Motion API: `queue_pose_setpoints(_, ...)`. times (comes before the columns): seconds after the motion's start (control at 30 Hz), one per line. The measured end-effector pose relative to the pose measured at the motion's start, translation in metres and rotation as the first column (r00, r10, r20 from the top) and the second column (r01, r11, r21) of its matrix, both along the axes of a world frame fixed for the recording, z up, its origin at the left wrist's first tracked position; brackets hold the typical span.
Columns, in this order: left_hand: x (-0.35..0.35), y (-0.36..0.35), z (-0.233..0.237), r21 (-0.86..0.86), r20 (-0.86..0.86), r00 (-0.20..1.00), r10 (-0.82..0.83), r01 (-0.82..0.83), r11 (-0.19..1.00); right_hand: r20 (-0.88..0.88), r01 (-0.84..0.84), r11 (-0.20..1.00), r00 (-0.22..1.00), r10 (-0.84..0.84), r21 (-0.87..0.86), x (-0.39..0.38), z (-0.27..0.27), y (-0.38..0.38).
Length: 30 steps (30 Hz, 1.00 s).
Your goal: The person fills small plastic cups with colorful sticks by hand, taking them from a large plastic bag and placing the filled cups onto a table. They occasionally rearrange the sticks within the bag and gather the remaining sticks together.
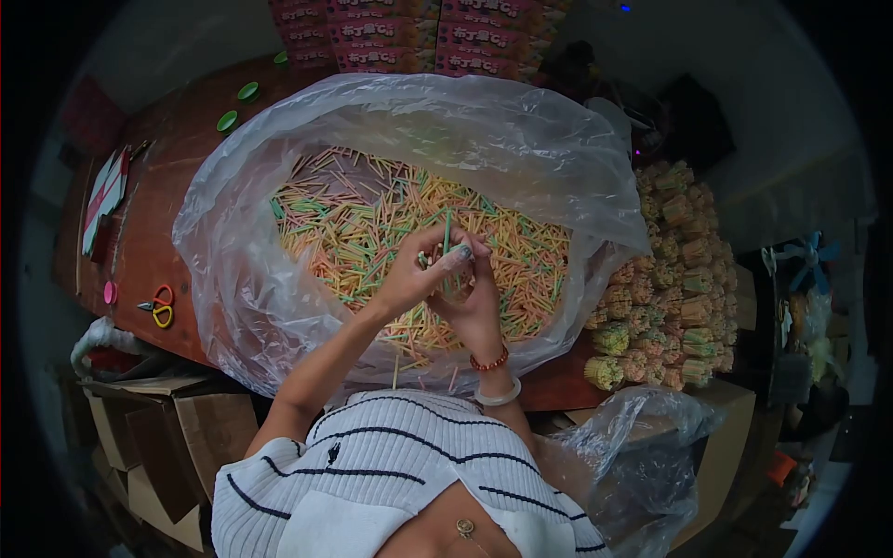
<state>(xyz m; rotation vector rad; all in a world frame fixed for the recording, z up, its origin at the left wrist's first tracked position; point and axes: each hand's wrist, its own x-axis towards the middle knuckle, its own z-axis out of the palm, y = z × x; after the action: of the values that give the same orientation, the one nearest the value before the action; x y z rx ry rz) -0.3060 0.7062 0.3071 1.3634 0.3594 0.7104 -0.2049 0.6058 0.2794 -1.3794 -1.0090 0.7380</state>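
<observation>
Both hands meet above a heap of thin pastel sticks (363,219) in yellow, orange, pink and green, lying inside a large clear plastic bag (251,307). My left hand (417,270) is closed on a few sticks; a green stick (446,231) stands upright by its fingers and the ends of others show at the knuckles. My right hand (476,302) curls up close against it, its fingers wrapped round the lower part of the same small bunch. The palms hide most of what lies between them.
Stacked bundles of sticks (674,279) stand right of the bag. Orange-handled scissors (162,307), a pink cap (110,293) and green cups (227,121) lie on the brown table (177,205). Printed pink boxes (391,37) are piled behind; cardboard boxes (214,432) sit at the lower left.
</observation>
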Motion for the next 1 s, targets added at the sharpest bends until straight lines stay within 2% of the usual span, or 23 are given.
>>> queue_pose_setpoints(0.03,0.003,-0.003,-0.003,0.032,-0.010,1.000,0.001,-0.001,0.999,-0.004,0.003,1.000,1.000,-0.003,-0.007,-0.003,-0.010,-0.002)
queue_pose_setpoints(0.1,0.004,-0.002,-0.007,0.077,-0.012,1.000,0.009,-0.008,0.997,-0.345,-0.040,0.999,0.938,0.029,-0.023,-0.005,-0.022,0.005)
queue_pose_setpoints(0.13,0.002,0.000,-0.009,0.245,-0.038,0.999,0.005,0.004,0.969,-0.341,-0.044,0.999,0.939,0.036,-0.017,-0.003,-0.016,0.006)
queue_pose_setpoints(0.17,-0.001,-0.001,-0.012,0.398,-0.070,0.998,0.004,0.024,0.917,-0.091,-0.032,0.999,0.995,0.030,-0.020,-0.002,-0.010,-0.001)
queue_pose_setpoints(0.2,0.000,-0.002,-0.015,0.431,-0.054,0.998,0.029,-0.003,0.902,0.164,-0.019,1.000,0.986,0.023,-0.024,-0.003,-0.002,-0.006)
queue_pose_setpoints(0.23,-0.001,-0.002,-0.016,0.428,-0.053,0.998,0.031,-0.005,0.904,0.166,-0.021,0.999,0.986,0.025,-0.028,-0.003,0.000,-0.007)
queue_pose_setpoints(0.3,-0.005,0.001,-0.017,0.493,-0.018,1.000,0.000,0.009,0.870,0.451,0.013,0.997,0.891,-0.049,0.081,-0.003,0.002,-0.004)
queue_pose_setpoints(0.33,-0.004,0.002,-0.020,0.490,-0.021,1.000,0.002,0.008,0.872,0.449,0.012,0.997,0.892,-0.045,0.078,-0.002,-0.012,-0.001)
queue_pose_setpoints(0.37,-0.002,0.002,-0.024,0.424,-0.045,0.999,0.006,0.014,0.906,0.328,-0.014,1.000,0.944,0.019,-0.016,-0.001,-0.037,0.003)
queue_pose_setpoints(0.4,-0.001,0.002,-0.026,0.362,-0.068,0.998,0.007,0.018,0.932,0.200,-0.050,0.994,0.977,0.069,-0.099,-0.003,-0.033,0.008)
queue_pose_setpoints(0.43,-0.003,0.002,-0.025,0.390,-0.036,0.999,-0.004,0.017,0.920,0.259,-0.031,0.999,0.965,0.032,-0.006,-0.003,-0.024,0.004)
queue_pose_setpoints(0.47,-0.007,0.004,-0.024,0.395,-0.033,0.999,0.000,0.013,0.919,0.262,-0.034,0.999,0.964,0.034,-0.001,-0.004,-0.015,0.004)
queue_pose_setpoints(0.53,-0.018,0.003,-0.012,0.305,0.033,0.994,0.104,-0.109,0.946,0.359,0.058,0.998,0.933,-0.043,-0.032,-0.007,-0.009,-0.001)
queue_pose_setpoints(0.57,-0.027,0.010,-0.014,0.386,-0.051,0.989,0.139,-0.109,0.916,0.360,0.055,0.998,0.932,-0.039,-0.035,-0.007,-0.008,-0.002)
queue_pose_setpoints(0.6,-0.035,0.011,-0.010,0.386,-0.050,0.989,0.142,-0.112,0.916,0.411,0.064,0.998,0.910,-0.053,-0.012,-0.005,-0.007,-0.002)
queue_pose_setpoints(0.67,-0.047,0.009,0.001,0.644,-0.313,0.893,0.324,-0.051,0.763,0.460,0.066,0.998,0.885,-0.064,0.013,0.001,-0.011,-0.001)
queue_pose_setpoints(0.7,-0.049,0.006,0.004,0.643,-0.315,0.891,0.326,-0.052,0.764,0.382,0.013,0.999,0.924,0.006,-0.046,0.004,-0.015,0.001)
queue_pose_setpoints(0.73,-0.051,0.002,0.007,0.619,-0.347,0.901,0.262,0.009,0.785,0.297,-0.046,0.994,0.952,0.074,-0.100,0.005,-0.018,0.002)
queue_pose_setpoints(0.77,-0.051,0.000,0.008,0.596,-0.372,0.906,0.200,0.068,0.800,0.298,-0.051,0.994,0.951,0.078,-0.098,0.004,-0.019,0.000)
queue_pose_setpoints(0.87,-0.051,-0.008,0.008,0.584,-0.352,0.908,0.228,0.022,0.812,0.329,-0.004,0.984,0.942,0.063,-0.177,-0.002,-0.012,-0.001)
queue_pose_setpoints(0.9,-0.050,-0.007,0.005,0.579,-0.353,0.908,0.224,0.024,0.815,0.420,0.043,0.985,0.907,0.033,-0.170,-0.003,-0.017,0.002)
queue_pose_setpoints(0.93,-0.048,-0.007,-0.001,0.629,-0.359,0.890,0.279,0.010,0.777,0.506,0.089,0.983,0.862,0.006,-0.163,-0.004,-0.019,0.000)
queue_pose_setpoints(1.0,-0.048,-0.005,-0.004,0.687,-0.352,0.871,0.343,-0.009,0.727,0.469,0.110,0.977,0.883,-0.013,-0.180,-0.003,-0.016,-0.007)
